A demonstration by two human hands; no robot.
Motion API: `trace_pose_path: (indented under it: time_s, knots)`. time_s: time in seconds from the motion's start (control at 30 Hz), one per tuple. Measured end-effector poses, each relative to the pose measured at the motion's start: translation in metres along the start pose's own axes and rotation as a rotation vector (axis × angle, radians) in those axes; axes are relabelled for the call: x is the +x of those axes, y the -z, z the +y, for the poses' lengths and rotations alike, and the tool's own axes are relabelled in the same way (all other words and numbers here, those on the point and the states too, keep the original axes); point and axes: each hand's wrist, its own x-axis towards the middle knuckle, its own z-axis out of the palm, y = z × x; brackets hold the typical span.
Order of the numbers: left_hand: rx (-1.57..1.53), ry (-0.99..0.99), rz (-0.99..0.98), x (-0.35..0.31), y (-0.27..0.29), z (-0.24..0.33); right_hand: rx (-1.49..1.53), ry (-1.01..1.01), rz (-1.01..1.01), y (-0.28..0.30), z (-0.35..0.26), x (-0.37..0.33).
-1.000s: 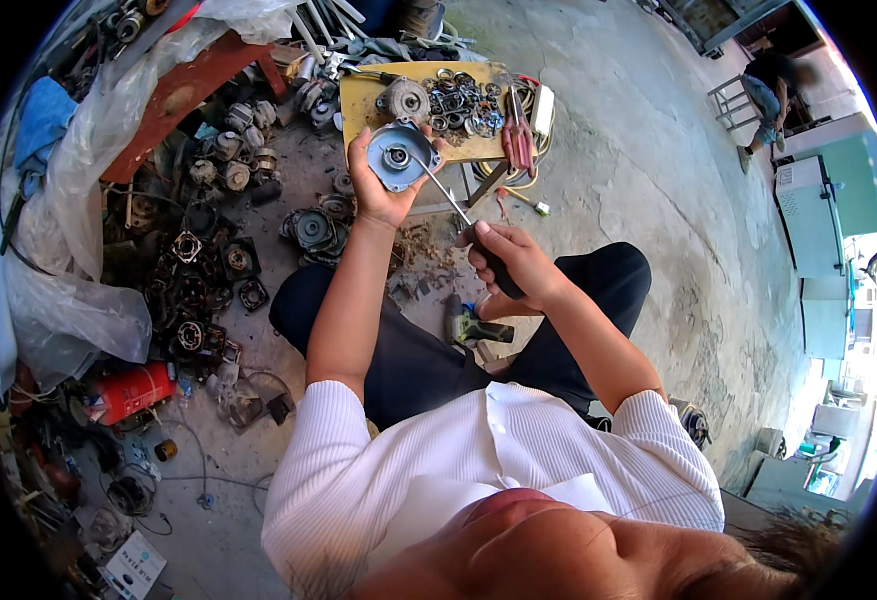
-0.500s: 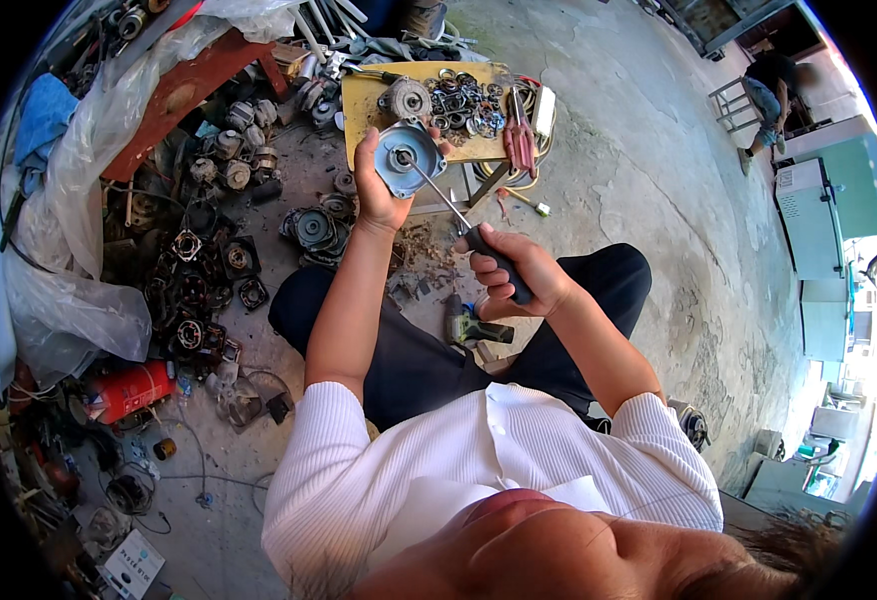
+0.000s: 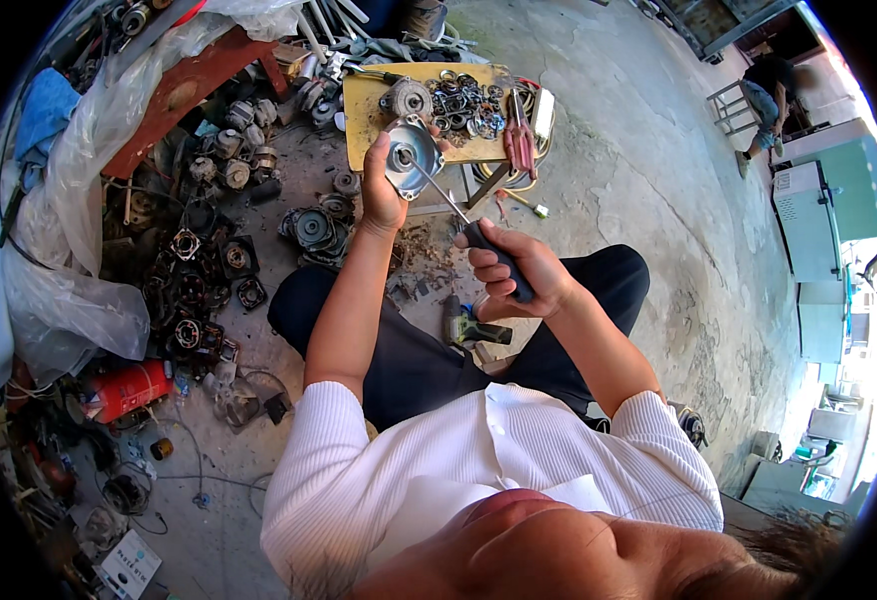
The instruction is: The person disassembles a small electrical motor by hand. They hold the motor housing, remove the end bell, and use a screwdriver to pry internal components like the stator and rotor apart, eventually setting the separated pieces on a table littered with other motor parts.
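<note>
My left hand (image 3: 387,190) grips a round grey metal motor end cover (image 3: 421,178) by its edge, its hollow side facing up. The fingers wrap behind it and are partly hidden. Closed round the black handle of a screwdriver (image 3: 449,203) is my right hand (image 3: 529,268). The long shaft points up and left, and its tip sits at the hub in the middle of the cover. Just beyond the cover stands a low yellow table (image 3: 364,125) bearing a motor part (image 3: 409,98), a heap of bearings (image 3: 469,105) and red-handled pliers (image 3: 519,145).
A green and black power drill (image 3: 474,325) lies on the floor between my legs. Stacked metal covers (image 3: 316,230) and many motor parts (image 3: 191,285) crowd the left, near a red cylinder (image 3: 129,390). Another person (image 3: 767,95) sits far right, beside pale green cabinets (image 3: 809,215).
The motor end cover has tilted slightly and shifted a little to the right in my left hand. The screwdriver tip remains at its hub, and my right hand has barely moved.
</note>
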Motion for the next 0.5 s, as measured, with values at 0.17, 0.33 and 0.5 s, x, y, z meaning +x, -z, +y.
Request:
trace_pose_path:
  time_s: [0.17,0.33,0.5]
  knots:
    - [0.004,-0.066,0.017,-0.001,-0.003,0.001,-0.188,0.115,0.065,-0.007,0.01,0.008]
    - [-0.016,-0.093,0.084,0.002,-0.002,-0.004,-0.443,0.231,0.169,-0.006,0.022,0.021]
    - [0.036,-0.067,0.173,0.009,0.006,-0.013,-0.74,0.437,0.279,0.009,0.038,0.042]
